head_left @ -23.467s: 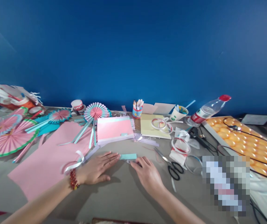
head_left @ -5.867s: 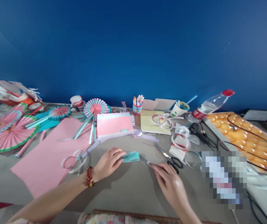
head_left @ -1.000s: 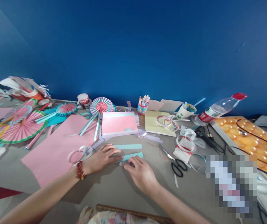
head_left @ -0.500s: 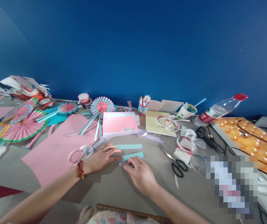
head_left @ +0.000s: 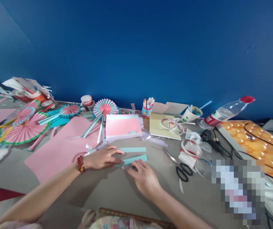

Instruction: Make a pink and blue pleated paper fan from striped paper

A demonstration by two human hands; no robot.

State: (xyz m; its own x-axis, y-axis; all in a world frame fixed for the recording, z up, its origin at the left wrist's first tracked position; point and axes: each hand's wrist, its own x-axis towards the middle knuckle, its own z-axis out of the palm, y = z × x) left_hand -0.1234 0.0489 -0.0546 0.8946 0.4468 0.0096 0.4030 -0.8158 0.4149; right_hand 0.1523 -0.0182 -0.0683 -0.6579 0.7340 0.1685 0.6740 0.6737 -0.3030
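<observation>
My left hand (head_left: pixel 103 157) lies with its fingers stretched out, the fingertips on the left end of the lower light-blue paper strip (head_left: pixel 136 158). Just above it is a second light-blue strip (head_left: pixel 133 149), its left end by my index finger. My right hand (head_left: pixel 147 179) is closed around a small slim tool with a pale end (head_left: pixel 124 167); most of it is hidden by my fingers, so its kind is unclear. The knuckles of this hand are close to the lower strip's front edge. To the right of it, black-handled scissors (head_left: pixel 180 167) rest partly spread on the table.
Pink sheets (head_left: pixel 52 149) and folded paper fans (head_left: pixel 105 109) spread to the left. Behind the strips are a pink paper piece (head_left: pixel 123 125) and a pen cup (head_left: pixel 147 109). Tape rolls (head_left: pixel 190 148), a paper cup (head_left: pixel 190 115), a bottle (head_left: pixel 224 114) and cables stand right.
My left hand and wrist have shifted slightly left and up, now covering much of the tape ring by the wrist. My right hand stays almost in place.
</observation>
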